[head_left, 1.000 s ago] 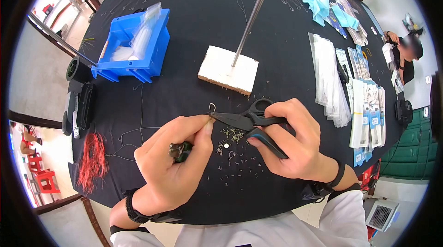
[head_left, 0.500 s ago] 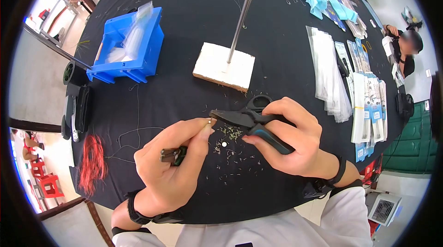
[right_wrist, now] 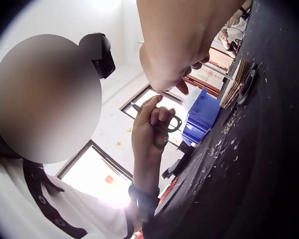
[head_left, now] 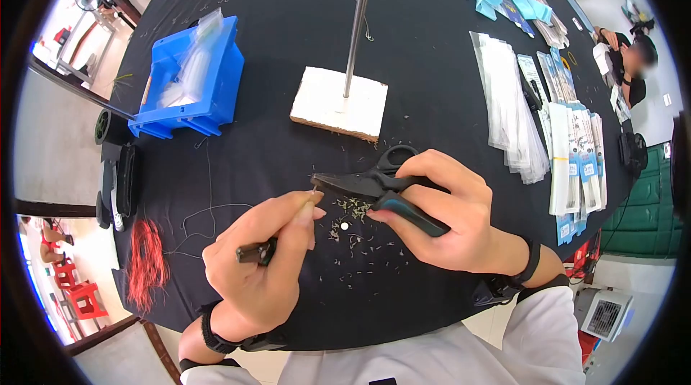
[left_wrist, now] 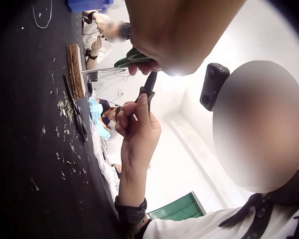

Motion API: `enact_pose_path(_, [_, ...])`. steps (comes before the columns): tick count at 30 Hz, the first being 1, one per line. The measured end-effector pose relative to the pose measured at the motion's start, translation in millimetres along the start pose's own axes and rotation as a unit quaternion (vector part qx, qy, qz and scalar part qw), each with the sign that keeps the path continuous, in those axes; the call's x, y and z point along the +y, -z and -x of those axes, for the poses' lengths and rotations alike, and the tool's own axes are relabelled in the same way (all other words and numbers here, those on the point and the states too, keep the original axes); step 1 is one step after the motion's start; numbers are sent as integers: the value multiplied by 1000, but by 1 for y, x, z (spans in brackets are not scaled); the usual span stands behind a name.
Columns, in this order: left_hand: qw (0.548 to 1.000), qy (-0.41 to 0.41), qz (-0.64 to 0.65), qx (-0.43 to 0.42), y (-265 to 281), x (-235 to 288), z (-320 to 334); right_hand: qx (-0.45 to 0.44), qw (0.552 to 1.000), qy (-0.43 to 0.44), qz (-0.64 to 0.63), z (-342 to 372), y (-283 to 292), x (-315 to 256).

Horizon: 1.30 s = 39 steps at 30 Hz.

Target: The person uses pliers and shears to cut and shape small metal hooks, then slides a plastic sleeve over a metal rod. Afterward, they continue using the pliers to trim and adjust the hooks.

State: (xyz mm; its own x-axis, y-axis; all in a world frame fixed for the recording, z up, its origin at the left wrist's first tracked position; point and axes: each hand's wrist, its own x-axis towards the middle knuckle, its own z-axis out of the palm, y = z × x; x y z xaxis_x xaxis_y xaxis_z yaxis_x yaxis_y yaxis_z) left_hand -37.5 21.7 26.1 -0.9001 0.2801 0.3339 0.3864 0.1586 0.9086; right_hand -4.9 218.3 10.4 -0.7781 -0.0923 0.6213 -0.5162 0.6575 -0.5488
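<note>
Pinched between thumb and index fingertip of my left hand (head_left: 255,259) is a tiny shiny piece, mostly hidden. The same hand's other fingers hold green-handled scissors (right_wrist: 162,138), rings showing in the right wrist view. My right hand (head_left: 453,216) grips black pliers (head_left: 425,215), whose dark jaws reach left to just above the left fingertips; whether they touch the piece I cannot tell. Black scissors (left_wrist: 78,118) lie on the table beside the block, one ring showing behind the pliers in the head view.
A white-topped block (head_left: 342,103) with an upright metal rod (head_left: 360,25) stands beyond the hands. Clippings (head_left: 353,209) and a white dot lie below the pliers. A blue bin (head_left: 223,90) and red threads (head_left: 147,263) are left; plastic sleeves (head_left: 504,104) are right.
The curved hook that stood above my left fingertips a second ago no longer shows. The head view has shifted, so block and bin appear further left. Both hands keep their holds.
</note>
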Motion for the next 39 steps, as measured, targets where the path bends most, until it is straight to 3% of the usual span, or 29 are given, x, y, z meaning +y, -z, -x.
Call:
enact_pose_path(16, [987, 133, 91, -24, -5, 3, -9, 1, 999, 7, 37, 1, -3, 3])
enact_pose_path(19, [973, 125, 191, -43, -1, -7, -7, -1, 999, -3, 36, 1, -4, 2])
enact_pose_path(25, [969, 128, 206, -46, -3, -6, -7, -7, 1000, -25, 9, 2, -3, 1])
enact_pose_path(31, [987, 99, 123, -42, -5, -4, -7, -23, 997, -69, -27, 4, -2, -1])
enact_pose_path(39, [985, 85, 147, -42, -1, -8, -3, -34, 993, -90, -62, 5, -1, -3])
